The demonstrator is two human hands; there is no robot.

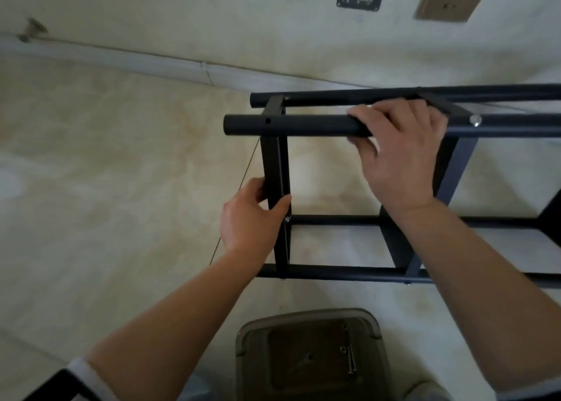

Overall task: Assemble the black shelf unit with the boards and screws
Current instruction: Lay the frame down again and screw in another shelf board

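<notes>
Nearest, a brown tray [306, 334] sits on the floor [121, 158] with long screws [352, 359] lying by its right edge. Left hand [249, 218] fingers curl round a flat black board [274, 170] of the black shelf frame [425, 271]. Right hand [397, 154] fingers wrap its top round bar [288, 126]. That frame lies on its side by the wall [243, 30]
</notes>
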